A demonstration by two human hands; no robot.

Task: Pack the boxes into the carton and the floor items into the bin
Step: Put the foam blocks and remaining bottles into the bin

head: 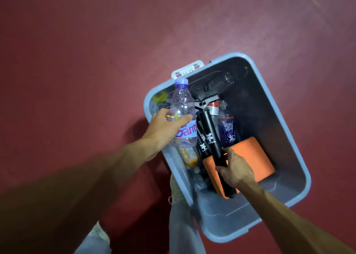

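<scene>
Though crowded left, bin (231, 213) roomy right.

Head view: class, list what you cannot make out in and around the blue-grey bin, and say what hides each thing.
1. Head view: the bin's far inner corner is in shadow; what lies there is unclear.
2. Head view: the orange block is partly covered by the right hand and black pump.
3. Head view: things beneath the clear bottle are hidden by it and the left hand.
4. The carton and boxes: outside the frame.
</scene>
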